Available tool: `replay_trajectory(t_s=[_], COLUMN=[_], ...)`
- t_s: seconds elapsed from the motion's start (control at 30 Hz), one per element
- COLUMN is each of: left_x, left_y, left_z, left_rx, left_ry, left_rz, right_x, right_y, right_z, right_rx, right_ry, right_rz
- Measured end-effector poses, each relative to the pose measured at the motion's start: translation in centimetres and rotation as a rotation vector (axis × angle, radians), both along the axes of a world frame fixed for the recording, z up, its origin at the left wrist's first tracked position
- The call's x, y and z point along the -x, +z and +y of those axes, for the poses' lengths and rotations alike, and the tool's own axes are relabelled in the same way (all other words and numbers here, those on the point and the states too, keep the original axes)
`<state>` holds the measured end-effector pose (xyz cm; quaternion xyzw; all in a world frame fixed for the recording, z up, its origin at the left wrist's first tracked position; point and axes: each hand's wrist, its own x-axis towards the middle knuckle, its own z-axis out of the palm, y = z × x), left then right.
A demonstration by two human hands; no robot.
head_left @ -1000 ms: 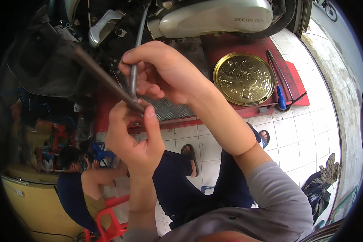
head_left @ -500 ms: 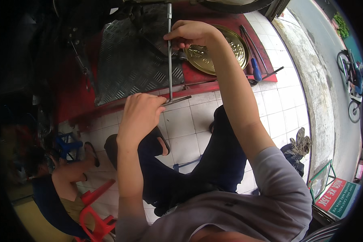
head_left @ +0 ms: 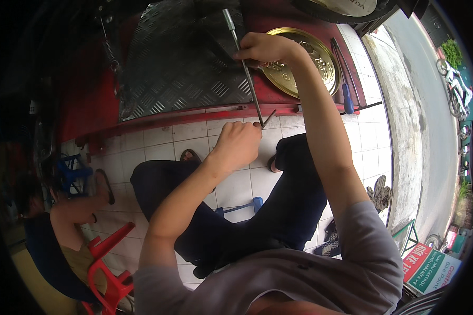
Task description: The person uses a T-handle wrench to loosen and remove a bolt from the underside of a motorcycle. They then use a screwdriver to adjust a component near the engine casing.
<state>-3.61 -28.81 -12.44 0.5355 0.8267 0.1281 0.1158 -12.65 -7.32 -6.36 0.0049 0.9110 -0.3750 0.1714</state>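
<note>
A steel T-handle socket wrench [head_left: 253, 94] slants over the front edge of a red platform [head_left: 178, 124], its socket end pointing up and away, touching nothing that I can see. My left hand [head_left: 237, 147] is closed around one side of its crossbar at the near end. Higher up, my right hand [head_left: 272, 48] grips the shaft below the socket, palm down. Beneath the right hand and wrist lies a round gold embossed tray [head_left: 323, 79], partly covered by them. A dark treaded metal plate [head_left: 168, 79] lies left of the wrench.
Right of the tray lies a blue-handled screwdriver [head_left: 348, 100] beside thin rods. A vehicle's wheel [head_left: 347, 13] stands at the far edge. At left, another person sits near a red plastic chair [head_left: 110, 278] and a blue stool [head_left: 71, 170]. A street runs along the right.
The wrench's socket end has come away from the dark parts at the far edge, and the wrench now tilts. My left hand has moved right with the crossbar; the view has shifted slightly.
</note>
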Motion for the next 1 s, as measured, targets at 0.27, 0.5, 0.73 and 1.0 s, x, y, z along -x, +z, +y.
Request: replay_trajectory(t_s=[0.27,0.5,0.73,1.0], left_x=[1.1,7.0,8.3,9.0], left_y=[3.0,2.9,3.5,4.3], left_z=[-2.6,-5.6,-6.0,-5.7], left_rx=[-0.017,-0.136,-0.117,0.136], left_ry=[0.105,0.107,0.23,0.333], left_rz=[-0.115,-0.043,-0.066,-0.117], right_x=[3.3,2.4,-2.5,-12.4], right_y=[-4.1,-0.2,2.6,-2.6], right_z=[-8.8,-5.1,6.4,19.5], right_rx=[0.038,0.166,-0.063,-0.441], right_ry=[0.147,-0.026,-0.449,-0.892], right_rz=[-0.017,0.189,0.262,-0.038])
